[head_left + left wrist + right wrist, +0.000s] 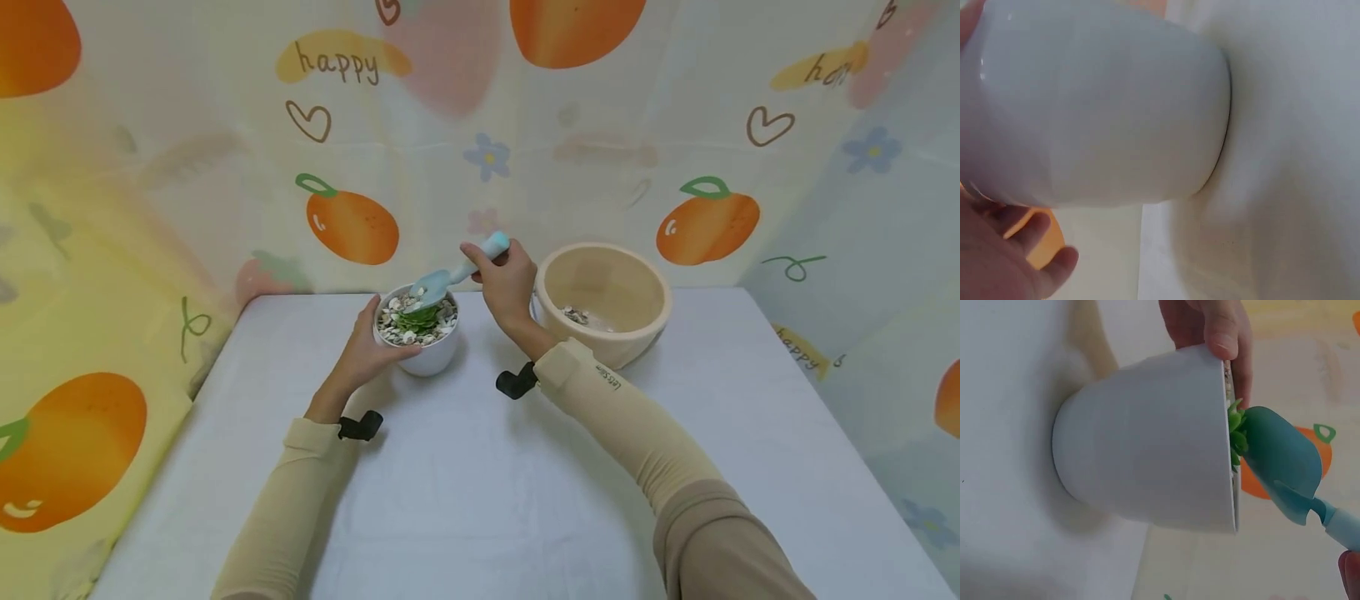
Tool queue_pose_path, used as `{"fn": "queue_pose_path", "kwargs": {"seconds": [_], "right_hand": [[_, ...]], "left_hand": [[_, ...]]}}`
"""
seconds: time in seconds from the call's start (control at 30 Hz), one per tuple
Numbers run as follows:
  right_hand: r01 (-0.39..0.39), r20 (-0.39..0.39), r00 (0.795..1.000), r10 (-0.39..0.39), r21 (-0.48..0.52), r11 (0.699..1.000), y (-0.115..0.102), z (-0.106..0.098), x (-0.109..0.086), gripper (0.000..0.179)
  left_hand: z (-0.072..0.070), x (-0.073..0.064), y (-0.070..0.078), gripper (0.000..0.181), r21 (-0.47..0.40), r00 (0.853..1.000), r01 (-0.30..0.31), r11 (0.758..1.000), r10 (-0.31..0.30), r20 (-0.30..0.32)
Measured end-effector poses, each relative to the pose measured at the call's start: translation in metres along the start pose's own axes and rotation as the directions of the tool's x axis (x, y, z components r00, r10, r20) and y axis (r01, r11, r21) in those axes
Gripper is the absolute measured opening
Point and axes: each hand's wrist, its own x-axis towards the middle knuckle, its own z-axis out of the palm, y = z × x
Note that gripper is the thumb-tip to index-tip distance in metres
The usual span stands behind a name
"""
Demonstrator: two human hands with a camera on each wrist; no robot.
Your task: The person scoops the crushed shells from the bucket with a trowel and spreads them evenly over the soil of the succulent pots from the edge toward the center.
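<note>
A white flowerpot stands on the table, filled with pale pebbles round a small green succulent. My left hand grips it by the rim, thumb on the near side and fingers round the left side. The pot wall fills much of the left wrist view. In my right hand is the handle of a light blue garden trowel, its blade tilted down over the pot. In the right wrist view the trowel blade overlaps the succulent's leaves at the rim.
A larger cream pot stands just right of my right hand, with a few pebbles at its bottom. Behind the white-covered table hangs a fruit-patterned curtain, close to both pots.
</note>
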Motion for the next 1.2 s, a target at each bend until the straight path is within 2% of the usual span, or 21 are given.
{"fn": "queue_pose_path", "kwargs": {"seconds": [0.1,0.2,0.5,0.73,0.87,1.03,1.2], "right_hand": [[-0.004,0.003,1.000,0.004,-0.027,1.000,0.000,0.000,-0.001,0.033],[-0.009,0.003,1.000,0.009,-0.039,0.999,0.001,0.001,-0.003,0.032],[-0.007,0.036,0.999,0.005,0.029,1.000,0.007,0.007,-0.009,0.029],[0.003,-0.014,1.000,-0.002,0.059,0.998,0.004,0.008,-0.007,0.029],[-0.013,-0.036,0.999,0.016,0.089,0.996,0.004,0.005,-0.002,0.028],[-0.053,-0.069,0.996,0.062,0.124,0.991,0.006,0.000,0.006,0.029],[-0.038,-0.094,0.994,0.048,0.105,0.994,0.003,-0.004,0.008,0.030]], "left_hand": [[-0.003,0.002,-0.001,0.121,-0.013,1.000,0.007,1.000,-0.007,0.030],[-0.002,0.003,-0.001,0.119,-0.035,1.000,0.001,0.999,0.000,0.026],[0.002,0.000,-0.001,0.116,-0.040,1.000,-0.005,0.999,0.004,-0.030],[0.015,-0.006,0.000,0.114,-0.051,0.992,-0.033,0.998,0.027,-0.123],[0.021,-0.009,0.001,0.117,-0.018,0.988,-0.006,1.000,0.003,-0.156],[0.015,-0.010,0.001,0.115,0.027,0.992,0.005,1.000,-0.002,-0.123],[0.004,-0.006,-0.002,0.115,0.017,0.998,-0.016,1.000,0.017,-0.058]]}}
